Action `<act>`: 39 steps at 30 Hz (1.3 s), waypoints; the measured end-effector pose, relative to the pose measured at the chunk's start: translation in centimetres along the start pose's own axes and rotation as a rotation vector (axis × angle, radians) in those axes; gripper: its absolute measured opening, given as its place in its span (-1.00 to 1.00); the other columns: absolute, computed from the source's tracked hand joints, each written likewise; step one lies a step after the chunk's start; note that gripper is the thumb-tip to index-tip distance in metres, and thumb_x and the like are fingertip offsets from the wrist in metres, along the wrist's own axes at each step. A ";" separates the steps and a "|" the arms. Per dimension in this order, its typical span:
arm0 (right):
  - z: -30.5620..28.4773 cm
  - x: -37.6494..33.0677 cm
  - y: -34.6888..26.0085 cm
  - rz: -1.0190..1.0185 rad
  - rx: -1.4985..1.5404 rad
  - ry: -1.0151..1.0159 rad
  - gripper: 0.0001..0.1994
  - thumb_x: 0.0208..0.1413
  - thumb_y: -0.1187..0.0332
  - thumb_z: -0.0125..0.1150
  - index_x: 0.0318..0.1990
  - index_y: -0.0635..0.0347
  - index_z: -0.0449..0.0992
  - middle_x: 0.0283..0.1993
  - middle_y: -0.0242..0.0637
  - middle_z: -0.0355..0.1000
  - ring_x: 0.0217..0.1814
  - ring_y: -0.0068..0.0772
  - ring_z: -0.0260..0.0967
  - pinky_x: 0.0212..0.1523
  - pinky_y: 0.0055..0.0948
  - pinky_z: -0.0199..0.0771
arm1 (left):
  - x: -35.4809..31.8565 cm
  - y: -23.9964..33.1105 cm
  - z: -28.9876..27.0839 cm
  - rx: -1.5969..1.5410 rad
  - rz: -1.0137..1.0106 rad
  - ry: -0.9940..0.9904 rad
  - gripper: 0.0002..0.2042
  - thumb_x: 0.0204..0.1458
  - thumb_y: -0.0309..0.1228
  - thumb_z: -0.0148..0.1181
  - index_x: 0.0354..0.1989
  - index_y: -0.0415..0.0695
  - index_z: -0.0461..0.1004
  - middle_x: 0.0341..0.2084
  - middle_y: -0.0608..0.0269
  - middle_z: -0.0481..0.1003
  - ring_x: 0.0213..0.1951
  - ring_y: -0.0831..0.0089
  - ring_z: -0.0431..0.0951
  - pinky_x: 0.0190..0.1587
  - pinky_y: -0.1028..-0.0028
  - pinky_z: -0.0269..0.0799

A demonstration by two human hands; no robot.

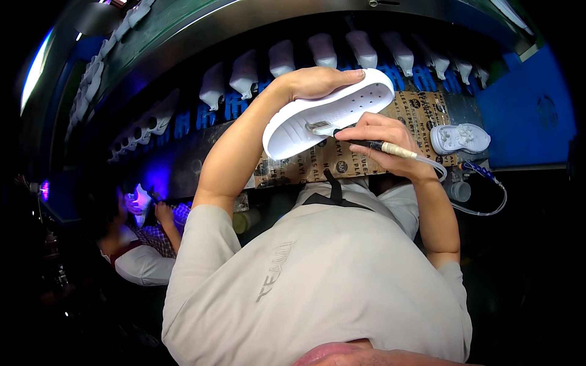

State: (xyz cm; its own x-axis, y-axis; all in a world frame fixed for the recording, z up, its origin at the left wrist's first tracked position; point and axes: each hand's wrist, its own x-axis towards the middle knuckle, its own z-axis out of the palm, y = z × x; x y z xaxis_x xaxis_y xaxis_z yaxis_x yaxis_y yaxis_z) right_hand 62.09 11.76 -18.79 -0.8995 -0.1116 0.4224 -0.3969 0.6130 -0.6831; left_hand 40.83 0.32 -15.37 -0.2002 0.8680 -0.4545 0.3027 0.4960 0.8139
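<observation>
Both arms reached forward. Left forearm (235, 146) slanted up and to the right; left hand (314, 83) lay farthest out, gripping, its thumb (350, 77) stretched rightward, the other fingers hidden. Right forearm (434, 210) rose more steeply, elbow bent. Right hand (390, 143) sat lower, fingers curled in a pinch, pointing left.

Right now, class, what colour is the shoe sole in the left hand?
The shoe sole is white, clearest in the head view.
</observation>
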 end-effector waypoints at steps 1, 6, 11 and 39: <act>-0.1 0.1 -0.3 -0.030 -0.011 -0.067 -0.73 0.08 0.38 0.46 -0.04 0.00 0.73 -0.32 -0.37 0.56 -0.31 -0.32 0.48 -0.21 -0.38 0.52 | -0.3 0.1 -0.1 0.045 -0.041 0.025 -0.17 0.23 0.39 -0.09 0.27 -0.15 0.53 0.13 -0.18 0.55 0.14 0.11 0.59 0.16 0.34 0.46; -0.6 -0.1 0.6 -0.094 0.127 -0.038 -0.70 0.05 0.42 0.46 -0.01 0.01 0.73 -0.34 -0.40 0.52 -0.32 -0.39 0.44 -0.25 -0.37 0.47 | -0.7 -0.1 -0.3 0.139 -0.097 0.023 -0.22 0.28 0.32 -0.06 0.26 -0.21 0.53 0.13 -0.18 0.55 0.12 0.14 0.60 0.14 0.36 0.48; -1.8 -0.5 0.8 -0.130 -0.046 -0.158 -0.69 0.05 0.43 0.47 -0.02 -0.03 0.73 -0.30 -0.40 0.52 -0.26 -0.38 0.43 -0.23 -0.37 0.47 | -1.1 -1.3 -0.7 0.081 -0.075 0.027 -0.20 0.27 0.33 -0.08 0.23 -0.23 0.54 0.08 -0.24 0.56 0.06 0.07 0.64 0.04 0.34 0.55; 3.0 -0.9 0.4 0.040 -0.142 0.212 -0.70 0.14 0.34 0.43 0.03 0.15 0.70 -0.26 -0.19 0.61 -0.27 -0.36 0.52 -0.19 -0.33 0.52 | 0.8 -6.9 2.9 -1.144 0.210 0.013 -0.41 0.45 0.03 -0.29 0.23 -0.26 0.42 -0.16 -0.14 0.64 -0.23 0.03 0.74 -0.27 0.17 0.77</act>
State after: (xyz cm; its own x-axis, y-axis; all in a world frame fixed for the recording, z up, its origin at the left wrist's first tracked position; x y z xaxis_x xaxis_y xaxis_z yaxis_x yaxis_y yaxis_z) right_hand 62.14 9.79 -21.23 -0.8497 0.0720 0.5223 -0.3187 0.7191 -0.6176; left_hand 41.28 -2.36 -22.39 -0.2572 0.9269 -0.2735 -0.6857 0.0243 0.7275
